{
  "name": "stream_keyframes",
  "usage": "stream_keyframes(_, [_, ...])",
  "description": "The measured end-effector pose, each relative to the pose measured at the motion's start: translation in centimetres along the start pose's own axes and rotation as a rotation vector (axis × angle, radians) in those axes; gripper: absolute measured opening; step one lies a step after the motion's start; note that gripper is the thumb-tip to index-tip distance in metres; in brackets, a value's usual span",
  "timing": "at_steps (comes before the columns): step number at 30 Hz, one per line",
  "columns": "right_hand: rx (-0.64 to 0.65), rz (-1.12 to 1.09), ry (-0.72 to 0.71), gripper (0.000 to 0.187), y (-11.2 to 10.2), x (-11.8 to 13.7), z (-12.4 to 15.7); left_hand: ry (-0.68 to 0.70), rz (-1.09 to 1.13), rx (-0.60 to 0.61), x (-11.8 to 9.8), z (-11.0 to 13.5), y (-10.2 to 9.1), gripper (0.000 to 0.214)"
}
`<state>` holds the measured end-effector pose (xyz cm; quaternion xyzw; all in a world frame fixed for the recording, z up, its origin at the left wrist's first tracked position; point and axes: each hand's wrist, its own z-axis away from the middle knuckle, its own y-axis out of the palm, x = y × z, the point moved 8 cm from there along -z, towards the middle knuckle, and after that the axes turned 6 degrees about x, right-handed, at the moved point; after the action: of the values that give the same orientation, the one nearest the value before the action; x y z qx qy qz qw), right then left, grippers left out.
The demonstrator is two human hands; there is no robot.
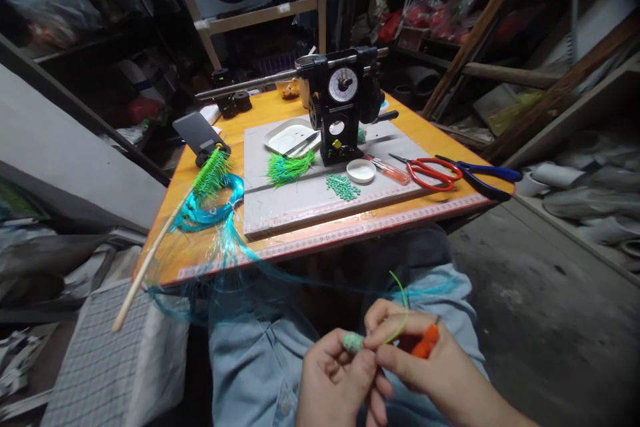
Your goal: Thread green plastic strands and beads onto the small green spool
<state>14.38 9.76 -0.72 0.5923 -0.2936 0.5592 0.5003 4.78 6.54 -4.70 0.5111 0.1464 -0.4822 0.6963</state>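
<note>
Above my lap, my left hand [340, 377] is closed around a small pale-green speckled piece [353, 342], rounded at the end that shows. The fingertips of my right hand [415, 347] meet it there and pinch a thin bright-green strand [403, 297] that curves upward. Tucked in the right palm is an orange object [425, 341], perhaps a tool's handle; the rest of it is hidden. Blue strands [320, 283] run from a coil [220, 203] on the table across my knees, passing behind the right hand.
On the orange table [225, 253], a grey board [280, 213] carries a black machine with a dial [340, 100], a bristly green bundle [290, 167], green beads [343, 187] and a white dish [361, 171]. Red scissors [435, 173] and blue-handled pliers [490, 173] lie right; a stick [150, 260] overhangs left.
</note>
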Motion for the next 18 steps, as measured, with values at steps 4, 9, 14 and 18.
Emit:
stream_keyframes(4, [0.011,-0.304,0.148,0.016,0.5,-1.6,0.1,0.045,0.020,0.024,-1.1,0.2,0.3,0.043])
stream_keyframes(9, [0.030,-0.406,0.168,0.019,1.1,-1.5,0.0,0.084,0.053,0.062,-2.2,0.4,0.8,0.039])
stream_keyframes(14, [0.059,-0.380,0.112,0.017,1.5,-1.2,-0.2,0.112,0.040,0.030,-2.1,0.2,1.0,0.039])
stream_keyframes(18, [0.029,-0.420,0.093,0.023,1.8,-1.4,-0.3,0.181,0.091,0.070,-2.3,0.2,1.9,0.035])
